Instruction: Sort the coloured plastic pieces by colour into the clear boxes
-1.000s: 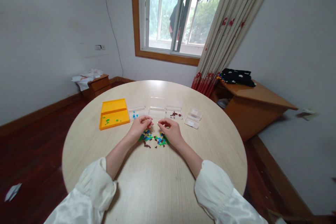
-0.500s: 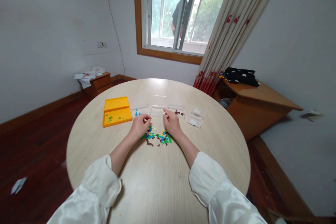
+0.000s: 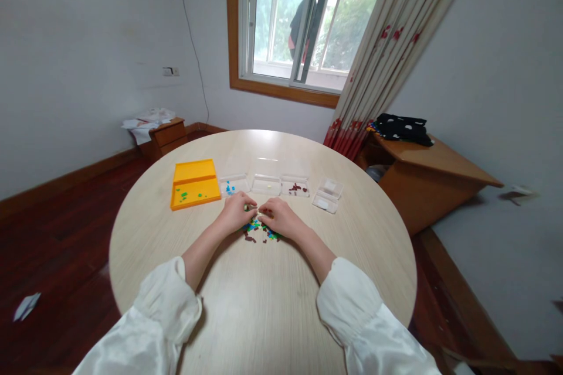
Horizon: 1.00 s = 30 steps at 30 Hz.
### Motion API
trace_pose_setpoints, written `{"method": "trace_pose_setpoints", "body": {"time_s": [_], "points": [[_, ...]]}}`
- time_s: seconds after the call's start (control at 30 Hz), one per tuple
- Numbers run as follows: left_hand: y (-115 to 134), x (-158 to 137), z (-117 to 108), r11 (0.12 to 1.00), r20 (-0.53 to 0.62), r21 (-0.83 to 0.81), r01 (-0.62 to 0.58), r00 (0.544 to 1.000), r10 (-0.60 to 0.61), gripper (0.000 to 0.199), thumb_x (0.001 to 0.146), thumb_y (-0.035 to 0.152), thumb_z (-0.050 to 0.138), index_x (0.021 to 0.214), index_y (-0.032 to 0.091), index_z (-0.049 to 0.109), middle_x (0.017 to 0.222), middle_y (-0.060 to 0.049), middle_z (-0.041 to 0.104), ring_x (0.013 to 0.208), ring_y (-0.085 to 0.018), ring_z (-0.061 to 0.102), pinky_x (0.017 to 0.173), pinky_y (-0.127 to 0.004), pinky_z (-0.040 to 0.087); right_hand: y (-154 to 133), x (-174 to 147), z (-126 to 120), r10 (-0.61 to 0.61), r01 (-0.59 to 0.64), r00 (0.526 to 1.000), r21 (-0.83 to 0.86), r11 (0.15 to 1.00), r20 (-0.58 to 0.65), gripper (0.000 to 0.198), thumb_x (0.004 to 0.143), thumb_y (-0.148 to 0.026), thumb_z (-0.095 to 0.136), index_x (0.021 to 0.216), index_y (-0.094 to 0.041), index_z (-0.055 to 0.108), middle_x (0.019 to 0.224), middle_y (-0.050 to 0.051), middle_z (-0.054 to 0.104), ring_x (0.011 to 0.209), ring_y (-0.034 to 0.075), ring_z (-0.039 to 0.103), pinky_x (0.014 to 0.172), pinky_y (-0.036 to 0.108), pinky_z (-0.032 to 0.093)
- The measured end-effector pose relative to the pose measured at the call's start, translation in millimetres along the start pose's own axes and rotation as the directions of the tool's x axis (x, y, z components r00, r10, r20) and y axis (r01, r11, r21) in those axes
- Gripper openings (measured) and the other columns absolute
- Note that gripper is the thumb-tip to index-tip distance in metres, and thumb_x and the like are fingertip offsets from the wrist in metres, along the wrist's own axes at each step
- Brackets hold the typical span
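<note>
Small coloured building bricks [image 3: 253, 226] lie in a loose pile of blue, green, yellow and dark brown on the round table. My left hand [image 3: 236, 212] is at the pile's left edge, its fingers curled in a pinch; a small greenish bit shows by the fingertips, too small to name. Across from it, my right hand [image 3: 278, 217] hovers low over the pile's right side, thumb and fingers slightly apart and pointing left. Part of the pile is hidden under both hands. Dark brown bricks [image 3: 250, 239] lie at its near edge.
A yellow open case [image 3: 195, 184] holds several green bricks. Clear boxes stand behind my hands: one with blue bricks [image 3: 229, 188], one with a pale piece [image 3: 268, 186], one with brown bricks [image 3: 297, 188]. Another clear box [image 3: 326, 200] stands right. The round table's [image 3: 264, 299] edge curves around.
My right hand has moved left and toward me, from beside the clear boxes to over the pile. My left hand has barely moved. The view has shifted slightly.
</note>
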State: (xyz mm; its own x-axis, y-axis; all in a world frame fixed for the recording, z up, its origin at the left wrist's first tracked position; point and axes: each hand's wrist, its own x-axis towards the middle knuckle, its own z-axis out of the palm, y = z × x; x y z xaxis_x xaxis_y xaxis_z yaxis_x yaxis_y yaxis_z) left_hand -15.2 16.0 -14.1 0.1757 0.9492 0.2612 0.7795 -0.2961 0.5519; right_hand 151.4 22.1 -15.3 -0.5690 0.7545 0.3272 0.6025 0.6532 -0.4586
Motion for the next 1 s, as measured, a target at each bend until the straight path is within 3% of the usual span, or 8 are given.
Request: {"method": "trace_pose_setpoints", "body": {"time_s": [0.23, 0.6, 0.8, 1.0], "points": [[11, -4, 1, 0.998, 0.041, 0.062, 0.032, 0.999, -0.035, 0.016, 0.07, 0.019, 0.059, 0.078, 0.018, 0.073, 0.083, -0.006, 0.066, 0.08, -0.017, 0.057, 0.077, -0.028, 0.043, -1, 2, 1, 0.029, -0.029, 1.0, 0.017, 0.999, 0.009, 0.009, 0.076, -0.009, 0.062, 0.071, -0.014, 0.067, 0.07, 0.002, 0.059, 0.068, 0.012, 0.051, 0.067, 0.024, 0.039], [12, -4, 2, 0.999, 0.009, 0.024, 0.024, 1.0, -0.025, 0.013, 0.066, 0.014, 0.059, 0.064, 0.018, 0.071, 0.073, -0.006, 0.066, 0.075, -0.019, 0.06, 0.071, -0.029, 0.044, 6, 2, 8, -0.014, 0.015, 0.998, 0.016, 1.0, -0.068, 0.013, 0.077, -0.004, 0.057, 0.073, -0.014, 0.065, 0.074, 0.005, 0.061, 0.077, 0.016, 0.054, 0.074, 0.028, 0.043], [11, -2, 4, 0.99, -0.066, -0.142, 0.013, 0.998, -0.022, 0.011, 0.069, 0.019, 0.06, 0.07, 0.016, 0.071, 0.076, -0.007, 0.067, 0.071, -0.018, 0.059, 0.069, -0.028, 0.044, 5, 7, 6, 0.181, -0.089, 0.928, 0.277, 0.957, -0.326, 0.012, 0.077, -0.01, 0.057, 0.073, -0.017, 0.066, 0.074, 0.003, 0.065, 0.068, 0.014, 0.056, 0.067, 0.027, 0.045], [17, -1, -1, 0.949, -0.068, -0.314, 0.009, 0.997, -0.032, 0.019, 0.074, 0.025, 0.055, 0.077, 0.015, 0.07, 0.07, -0.004, 0.067, 0.057, -0.013, 0.05, 0.057, -0.026, 0.039, -5, 9, 7, 0.28, -0.073, 0.889, 0.492, 0.868, -0.362, 0.009, 0.075, -0.019, 0.059, 0.073, -0.016, 0.067, 0.075, 0.004, 0.068, 0.071, 0.015, 0.061, 0.066, 0.027, 0.048]]}}
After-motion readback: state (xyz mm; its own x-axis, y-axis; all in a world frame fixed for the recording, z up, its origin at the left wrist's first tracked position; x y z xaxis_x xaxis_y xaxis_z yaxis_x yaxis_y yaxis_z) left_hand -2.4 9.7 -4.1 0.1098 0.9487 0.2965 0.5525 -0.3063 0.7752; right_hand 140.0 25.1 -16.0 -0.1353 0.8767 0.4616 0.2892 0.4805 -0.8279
